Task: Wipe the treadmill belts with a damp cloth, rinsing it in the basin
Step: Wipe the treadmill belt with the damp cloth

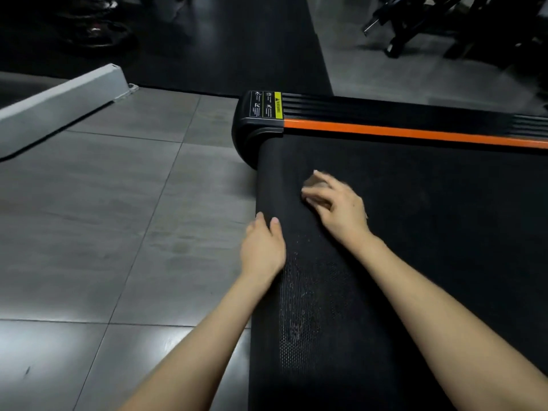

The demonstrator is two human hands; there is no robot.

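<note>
1. The small brownish cloth [316, 183] is lying on the black textured treadmill belt [430, 238], near the belt's rounded rear end and close to the orange side stripe [415, 132]. It is blurred and mostly covered, so its exact shape cannot be told.
2. The right hand [338, 207] is sitting directly over the cloth. Its fingers [314, 191] are curling around the cloth and holding it against the belt surface.
3. The left hand [262, 247] is resting palm down on the rounded end edge of the belt, just beside the right hand and apart from the cloth. Its fingers [260, 222] are lying close together and fairly straight, holding nothing. Whether the hidden fingers are bending over the edge cannot be told.
4. Pale specks are showing on the belt's weave between the two forearms.
5. A black plastic end cap with a yellow warning label [258, 114] is closing off the far corner of the treadmill.
6. The grey tiled floor [103, 203] is lying to the left of the belt, with a pale grey angled rail [59, 96] beyond it.
</note>
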